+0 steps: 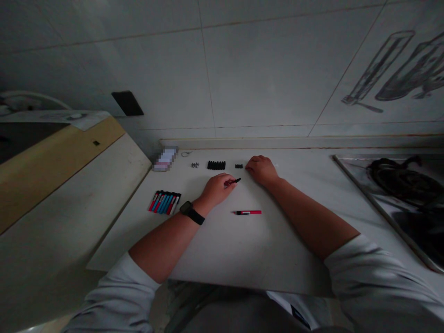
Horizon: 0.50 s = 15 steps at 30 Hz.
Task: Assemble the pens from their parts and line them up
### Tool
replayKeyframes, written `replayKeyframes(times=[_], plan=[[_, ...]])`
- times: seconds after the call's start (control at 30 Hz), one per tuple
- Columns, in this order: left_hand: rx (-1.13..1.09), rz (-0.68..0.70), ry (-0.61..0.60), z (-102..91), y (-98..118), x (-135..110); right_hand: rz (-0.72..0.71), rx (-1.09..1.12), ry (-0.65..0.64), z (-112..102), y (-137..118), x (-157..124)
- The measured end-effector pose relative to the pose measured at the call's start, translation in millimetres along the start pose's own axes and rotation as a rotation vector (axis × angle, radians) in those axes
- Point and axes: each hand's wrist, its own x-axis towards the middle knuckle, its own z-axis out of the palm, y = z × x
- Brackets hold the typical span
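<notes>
My left hand, with a black watch on its wrist, is closed on a small black marker cap. Farther back and to the right, my right hand rests on the tabletop with its fingers curled down; anything in its fingertips is hidden. Just left of those fingertips lies a small group of short black pieces. A row of black caps stands beyond my left hand. Nearer to me lies a red marker body with a white label, pointing left.
Several red, blue and white markers lie side by side at the left. Small metallic pieces and a thin wire loop sit at the back, near a blurred box. A stove borders the right side; a tiled wall rises behind.
</notes>
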Motion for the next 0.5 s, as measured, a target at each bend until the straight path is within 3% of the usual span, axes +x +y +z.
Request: replayKeyframes(times=[0.27, 0.5], plan=[[0.002, -0.002, -0.002, -0.3, -0.2, 0.1, 0.040, -0.054, 0.007, 2.1, -1.0, -1.4], [0.018, 0.019, 0.008, -2.6, 2.9, -0.2, -0.033, -0.011, 0.040, -6.9, -14.2, -7.6]])
